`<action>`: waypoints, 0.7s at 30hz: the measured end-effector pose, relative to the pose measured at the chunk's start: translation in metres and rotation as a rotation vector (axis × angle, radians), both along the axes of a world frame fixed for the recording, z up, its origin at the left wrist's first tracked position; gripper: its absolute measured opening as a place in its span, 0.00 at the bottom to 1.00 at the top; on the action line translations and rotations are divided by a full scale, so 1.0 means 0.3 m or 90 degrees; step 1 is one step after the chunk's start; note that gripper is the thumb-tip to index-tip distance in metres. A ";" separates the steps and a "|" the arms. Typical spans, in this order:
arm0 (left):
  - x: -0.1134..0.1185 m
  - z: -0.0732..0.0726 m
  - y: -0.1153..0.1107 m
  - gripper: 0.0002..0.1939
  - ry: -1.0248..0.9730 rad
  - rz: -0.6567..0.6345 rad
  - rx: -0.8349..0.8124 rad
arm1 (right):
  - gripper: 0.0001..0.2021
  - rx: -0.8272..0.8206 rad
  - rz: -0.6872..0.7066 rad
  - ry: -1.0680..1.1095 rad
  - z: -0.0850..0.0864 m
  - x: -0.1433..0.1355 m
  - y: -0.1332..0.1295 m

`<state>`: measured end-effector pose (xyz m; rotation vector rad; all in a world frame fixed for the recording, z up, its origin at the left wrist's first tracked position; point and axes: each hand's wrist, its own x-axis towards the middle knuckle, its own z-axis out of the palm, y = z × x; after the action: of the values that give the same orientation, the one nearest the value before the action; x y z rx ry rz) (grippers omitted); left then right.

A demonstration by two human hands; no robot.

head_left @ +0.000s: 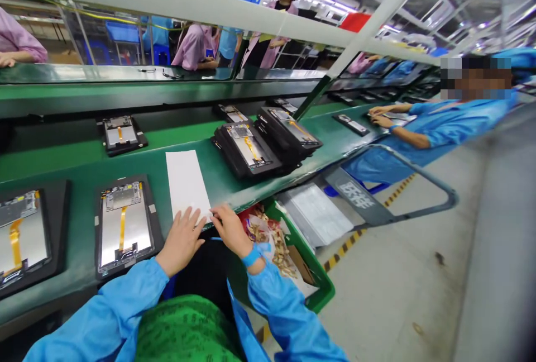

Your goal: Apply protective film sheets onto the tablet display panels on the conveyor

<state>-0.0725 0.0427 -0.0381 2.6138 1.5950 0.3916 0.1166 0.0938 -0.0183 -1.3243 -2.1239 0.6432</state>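
A long white sheet (pixel 187 180) lies on the green bench, its near end under my hands. My left hand (pixel 182 239) rests on that end with its fingers spread. At the sheet's near right corner is my right hand (pixel 228 229), its thumb and fingers bent close together; what they pinch, if anything, is too small to make out. Left of the sheet, an opened tablet (pixel 125 222) with an orange ribbon sits on a black tray. Another opened tablet (pixel 20 239) is at the far left.
Stacked black trays with tablets (pixel 251 152) stand right of the sheet. A green belt (pixel 171 133) runs behind. Below the bench's edge are a green crate (pixel 320 289) of scraps and a grey trolley (pixel 372 203). A co-worker in blue (pixel 456 122) works at the right.
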 end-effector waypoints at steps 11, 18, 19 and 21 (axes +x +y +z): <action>-0.006 -0.005 -0.021 0.29 -0.046 -0.002 -0.012 | 0.09 -0.040 -0.031 -0.135 -0.027 -0.078 0.027; -0.005 0.000 -0.017 0.28 -0.058 -0.003 -0.021 | 0.09 -0.047 -0.064 -0.102 -0.042 -0.086 0.030; -0.005 -0.001 -0.018 0.28 -0.060 -0.004 -0.020 | 0.09 -0.050 -0.064 -0.096 -0.040 -0.087 0.027; -0.006 -0.003 -0.018 0.29 -0.064 -0.005 -0.016 | 0.10 -0.048 -0.068 -0.082 -0.035 -0.089 0.019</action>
<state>-0.0743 0.0372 -0.0391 2.5378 1.5484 0.4896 0.0900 0.0996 -0.0289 -1.5472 -2.1305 0.6130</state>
